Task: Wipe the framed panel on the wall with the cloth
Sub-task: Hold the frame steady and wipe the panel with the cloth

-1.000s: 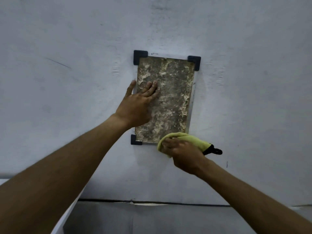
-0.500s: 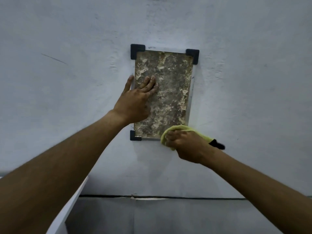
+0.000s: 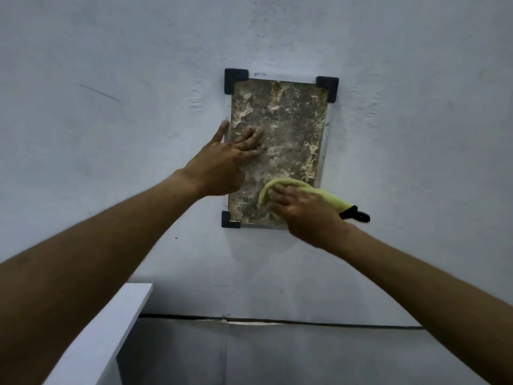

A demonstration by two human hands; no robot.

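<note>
A framed panel (image 3: 288, 129) with a mottled brown and cream surface hangs on the pale wall, with black corner brackets at three visible corners. My left hand (image 3: 222, 165) lies flat against the panel's left edge, fingers spread on its surface. My right hand (image 3: 305, 215) presses a yellow-green cloth (image 3: 319, 191) against the panel's lower right part and hides that corner. A black tab (image 3: 356, 215) sticks out from the cloth's right end.
A white shelf or board edge (image 3: 111, 329) juts in at the lower left, below my left arm. A dark horizontal line (image 3: 277, 320) runs along the wall lower down, with a greyer wall band beneath it.
My right hand with the cloth has moved up and left from below the panel's bottom edge onto its lower right surface. My left hand stays flat on the panel.
</note>
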